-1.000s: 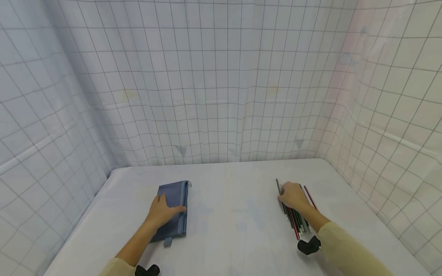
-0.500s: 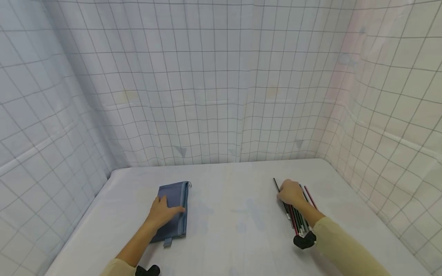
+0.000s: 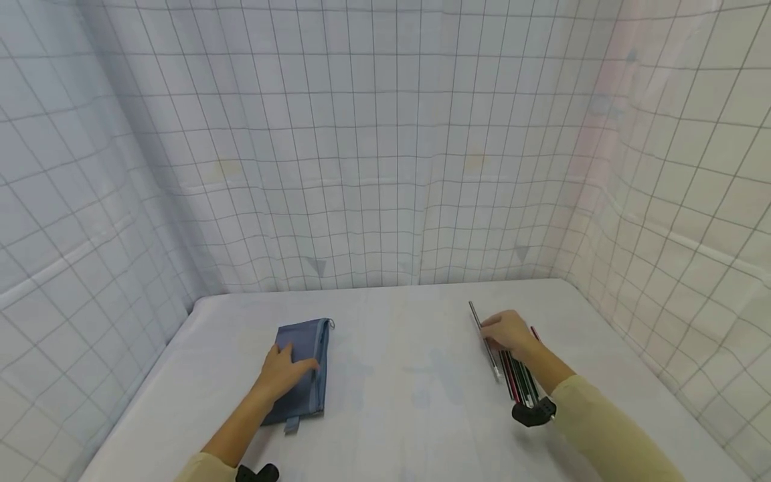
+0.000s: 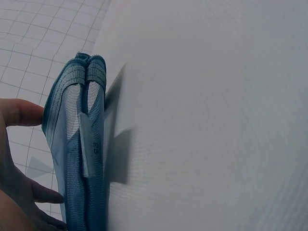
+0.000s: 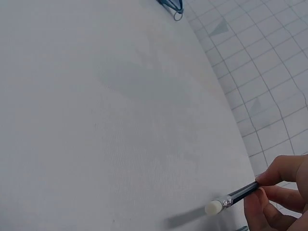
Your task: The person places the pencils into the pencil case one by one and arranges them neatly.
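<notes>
A blue zippered mesh pouch [image 3: 305, 335] lies on the left part of the white table. My left hand [image 3: 283, 373] rests on it with fingers spread. In the left wrist view, the thumb and fingers touch one face of the pouch [image 4: 77, 159]. At the right, my right hand [image 3: 508, 333] pinches a dark pencil between thumb and fingers, just left of the other pencils. The right wrist view shows this pencil [image 5: 244, 191] with its white eraser [image 5: 213, 208] end pointing out, slightly above the table. Its far end is hidden there by the hand.
Several dark and red pencils [image 3: 519, 380] lie side by side under my right wrist, partly covered by it. White table surface [image 3: 397, 375] stretches between pouch and pencils. Grid-patterned curtains [image 3: 385, 167] surround the table at the back and both sides.
My right hand has drawn one pencil leftward, away from the rest of the bundle, and now pinches it apart from them. My left hand has stayed on the pouch.
</notes>
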{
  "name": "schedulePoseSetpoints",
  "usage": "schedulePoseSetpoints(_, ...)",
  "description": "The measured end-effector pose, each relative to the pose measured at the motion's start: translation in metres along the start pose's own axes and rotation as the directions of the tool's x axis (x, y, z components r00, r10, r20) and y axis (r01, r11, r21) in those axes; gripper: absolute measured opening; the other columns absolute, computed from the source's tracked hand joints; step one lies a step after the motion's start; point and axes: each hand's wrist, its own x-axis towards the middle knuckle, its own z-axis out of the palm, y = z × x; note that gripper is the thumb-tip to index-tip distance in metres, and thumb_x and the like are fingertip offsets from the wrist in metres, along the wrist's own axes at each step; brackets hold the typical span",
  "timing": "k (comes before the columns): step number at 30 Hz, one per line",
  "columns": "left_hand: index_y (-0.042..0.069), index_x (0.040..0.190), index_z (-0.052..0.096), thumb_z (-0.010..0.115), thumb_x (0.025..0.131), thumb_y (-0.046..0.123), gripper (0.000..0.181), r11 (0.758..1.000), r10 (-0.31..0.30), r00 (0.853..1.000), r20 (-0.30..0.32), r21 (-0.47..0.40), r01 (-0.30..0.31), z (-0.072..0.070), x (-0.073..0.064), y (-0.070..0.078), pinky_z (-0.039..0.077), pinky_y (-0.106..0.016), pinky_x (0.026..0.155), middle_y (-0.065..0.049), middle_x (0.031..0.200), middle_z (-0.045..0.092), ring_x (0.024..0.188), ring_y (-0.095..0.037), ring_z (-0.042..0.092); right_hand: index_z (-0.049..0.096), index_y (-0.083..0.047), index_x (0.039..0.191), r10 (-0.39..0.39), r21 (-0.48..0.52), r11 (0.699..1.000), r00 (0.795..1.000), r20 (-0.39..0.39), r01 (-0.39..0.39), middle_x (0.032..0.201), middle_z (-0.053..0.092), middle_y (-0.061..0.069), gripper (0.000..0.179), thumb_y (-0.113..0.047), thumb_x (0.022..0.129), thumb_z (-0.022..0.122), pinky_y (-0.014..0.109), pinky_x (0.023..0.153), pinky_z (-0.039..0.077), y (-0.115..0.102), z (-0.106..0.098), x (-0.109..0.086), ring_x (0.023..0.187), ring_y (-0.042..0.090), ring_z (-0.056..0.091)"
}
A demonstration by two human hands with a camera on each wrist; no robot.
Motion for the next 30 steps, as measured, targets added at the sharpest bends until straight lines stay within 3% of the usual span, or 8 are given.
schedulePoseSetpoints(7, -0.020, 0.152, 0.022, 0.066, 0.090, 0.041, 0.098, 1.000, -0.003, 1.000, -0.006, 0.003, 0.003, 0.002, -0.001, -0.002, 0.018, -0.078, 0.109, -0.050, 0.155, 0.003, 0.142, -0.068, 0.007, 0.066, 0.012, 0.123, 0.017, 0.087, 0.996, 0.999, 0.040, -0.020, 0.105, 0.069, 0.017, 0.032, -0.004, 0.096, 0.067, 0.031, 0.075, 0.060, -0.014, 0.006, -0.004, 0.085, 0.022, 0.068)
schedulePoseSetpoints(19, -0.021, 0.151, 0.024, 0.065, 0.090, 0.040, 0.096, 1.000, 0.004, 1.000, -0.006, -0.001, -0.004, 0.000, -0.002, 0.001, 0.018, -0.077, 0.111, -0.049, 0.156, 0.003, 0.143, -0.067, 0.007, 0.065, 0.011, 0.124, 0.018, 0.117, 0.993, 0.998, 0.064, -0.025, 0.104, 0.069, 0.016, 0.031, -0.003, 0.096, 0.067, 0.033, 0.076, 0.060, -0.026, 0.014, -0.001, 0.087, 0.023, 0.068)
schedulePoseSetpoints(30, -0.019, 0.153, 0.024, 0.064, 0.091, 0.040, 0.095, 1.000, 0.000, 1.000, 0.003, -0.012, 0.000, 0.000, 0.001, -0.003, 0.015, -0.076, 0.112, -0.046, 0.158, 0.001, 0.144, -0.065, 0.005, 0.065, 0.011, 0.122, 0.031, 0.162, 0.986, 0.995, 0.092, -0.045, 0.105, 0.068, 0.017, 0.030, 0.000, 0.094, 0.068, 0.032, 0.078, 0.060, -0.036, 0.036, -0.003, 0.088, 0.023, 0.069)
